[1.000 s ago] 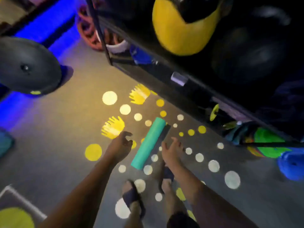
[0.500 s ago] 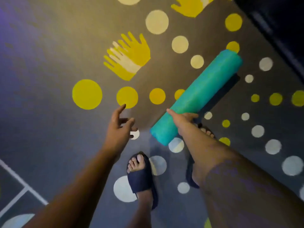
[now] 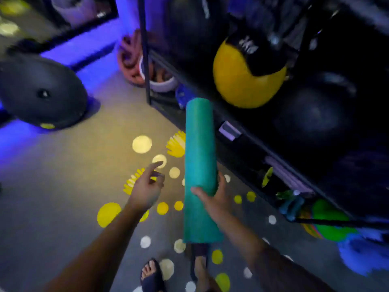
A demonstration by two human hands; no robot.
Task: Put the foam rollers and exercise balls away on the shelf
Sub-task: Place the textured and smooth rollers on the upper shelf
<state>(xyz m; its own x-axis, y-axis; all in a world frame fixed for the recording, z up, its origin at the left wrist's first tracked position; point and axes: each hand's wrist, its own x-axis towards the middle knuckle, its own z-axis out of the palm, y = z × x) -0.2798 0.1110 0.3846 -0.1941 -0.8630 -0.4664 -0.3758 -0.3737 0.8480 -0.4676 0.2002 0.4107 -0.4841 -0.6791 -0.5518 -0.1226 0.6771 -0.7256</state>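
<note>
My right hand (image 3: 212, 197) grips a long teal foam roller (image 3: 199, 148) around its middle, holding it off the floor and pointing away from me toward the black shelf (image 3: 248, 142) on the right. My left hand (image 3: 147, 186) hovers empty to the left of the roller, fingers loosely spread. On the shelf sit a yellow and black ball (image 3: 246, 81) and a large black exercise ball (image 3: 315, 112). Another big black exercise ball (image 3: 40, 91) lies on the floor at the far left.
The grey floor (image 3: 63, 186) carries yellow and white dots and handprint marks. Red rings (image 3: 130, 60) sit by the shelf's upright post (image 3: 145, 49). Green and blue items (image 3: 330, 224) crowd the shelf's lower right. My sandalled feet (image 3: 153, 275) stand below the roller.
The roller was lying on the floor; my right hand has taken hold of it and raised it toward the shelf. My view has lifted from the floor to the shelf.
</note>
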